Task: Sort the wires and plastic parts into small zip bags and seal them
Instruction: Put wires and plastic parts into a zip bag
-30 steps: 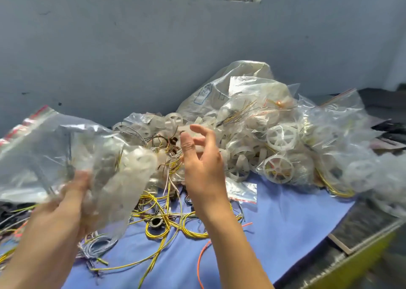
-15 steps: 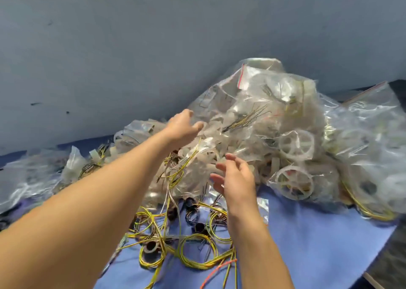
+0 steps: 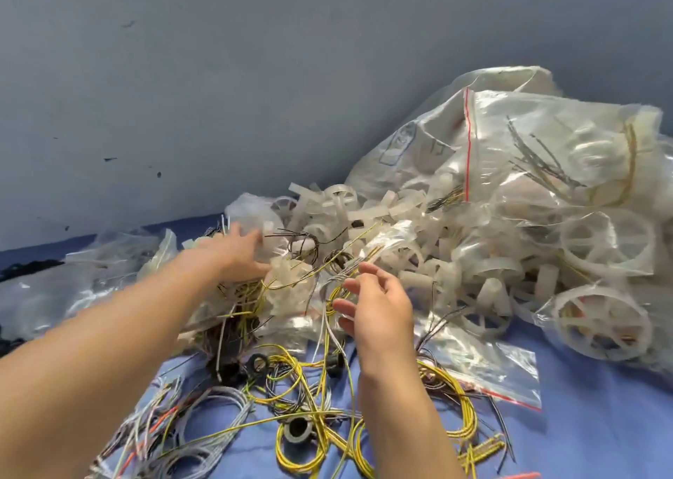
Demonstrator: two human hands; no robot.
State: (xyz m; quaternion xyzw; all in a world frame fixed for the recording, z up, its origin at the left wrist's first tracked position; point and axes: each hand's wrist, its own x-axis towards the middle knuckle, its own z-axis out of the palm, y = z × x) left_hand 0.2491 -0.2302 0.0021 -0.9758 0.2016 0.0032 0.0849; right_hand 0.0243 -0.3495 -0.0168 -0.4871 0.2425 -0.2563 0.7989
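A heap of white plastic wheel parts (image 3: 397, 223) and clear zip bags (image 3: 546, 172) with red seal strips lies against the wall. Loose yellow wires (image 3: 309, 416) and grey wires (image 3: 211, 420) sprawl on the blue cloth (image 3: 582, 435) in front. My left hand (image 3: 236, 256) reaches far into the pile, fingers spread over plastic parts and a clear bag, holding nothing that I can see. My right hand (image 3: 378, 304) hovers just before the heap with fingers apart, above thin grey wires, empty.
A grey wall (image 3: 255, 96) stands right behind the heap. More crumpled clear bags (image 3: 73, 285) lie at the left. A flat empty zip bag (image 3: 506, 373) rests on the cloth at right. Dark ring-shaped cores (image 3: 296, 429) sit among the wires.
My left hand let go of the filled bag it held at the left and reached forward into the pile. My right hand lowered a little. The view swung left and closer.
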